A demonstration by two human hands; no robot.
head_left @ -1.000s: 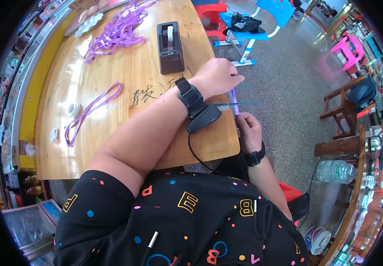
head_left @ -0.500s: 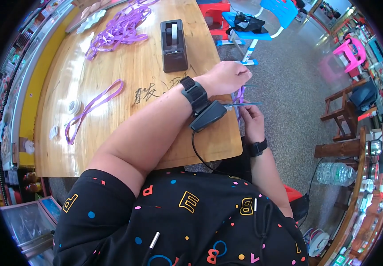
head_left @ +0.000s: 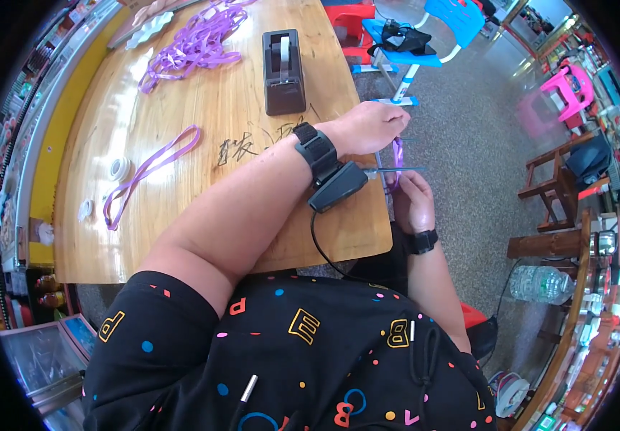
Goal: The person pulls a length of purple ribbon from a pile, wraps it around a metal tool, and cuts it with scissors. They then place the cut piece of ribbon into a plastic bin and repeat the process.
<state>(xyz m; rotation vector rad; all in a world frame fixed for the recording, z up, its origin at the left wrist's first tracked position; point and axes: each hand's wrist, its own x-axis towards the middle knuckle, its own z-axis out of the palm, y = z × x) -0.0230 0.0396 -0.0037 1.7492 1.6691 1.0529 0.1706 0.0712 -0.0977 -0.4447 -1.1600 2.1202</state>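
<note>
The table carries a dark tape dispenser and loose purple loops, well apart from your hands. Both hands meet just past the table's right edge. Your left hand reaches across, and its fingers close on the upper end of the purple ribbon. Your right hand lies directly below, with its fingers clamped on the lower end. The ribbon's long axis runs roughly vertical between the two hands. It appears thin, narrow and glossy, with a slender rod crossing it.

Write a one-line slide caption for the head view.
Both hands, left hand and right hand, hold a purple ribbon beyond the wooden table edge, near a tape dispenser.
</note>
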